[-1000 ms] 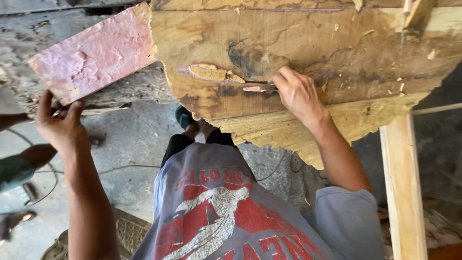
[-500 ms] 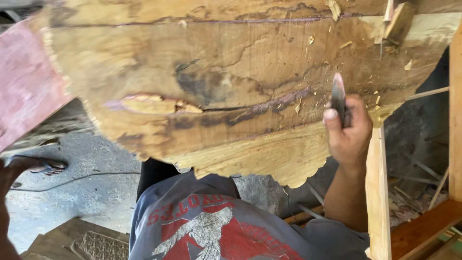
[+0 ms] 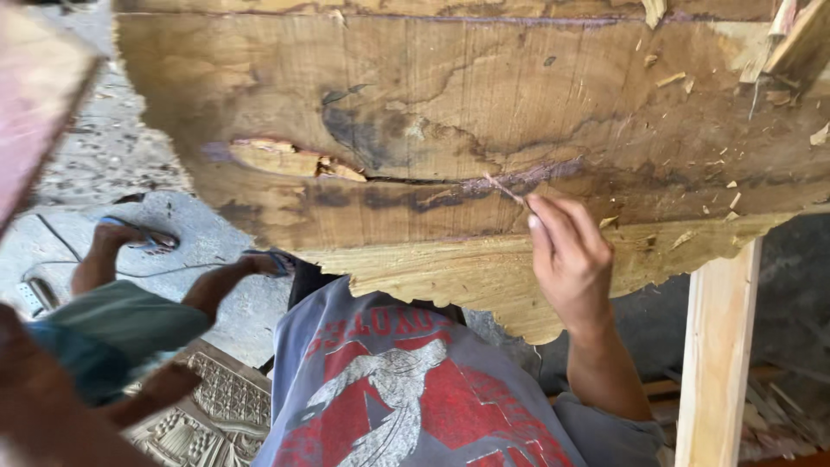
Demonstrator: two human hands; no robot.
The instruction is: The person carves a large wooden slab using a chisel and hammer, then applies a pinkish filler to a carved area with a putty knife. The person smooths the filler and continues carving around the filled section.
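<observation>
Right grip (image 3: 566, 259) pinched on a thin sliver (image 3: 504, 188) against the slab (image 3: 450, 104) (left grip blurred, cannot tell)

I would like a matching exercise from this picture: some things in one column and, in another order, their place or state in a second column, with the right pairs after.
Things:
1. right hand
2. wood splinter
3. wooden slab
4. wooden post
5. left hand

Place or state:
A. upright, under the slab's right side
B. blurred, at the lower left corner
C. pinched at the fingertips, over the dark crack
D. raised at the slab's rough lower edge
E. wide, with a splintered hole left of centre

Pairs: 1-D, 2-C, 3-E, 4-A, 5-B
</observation>
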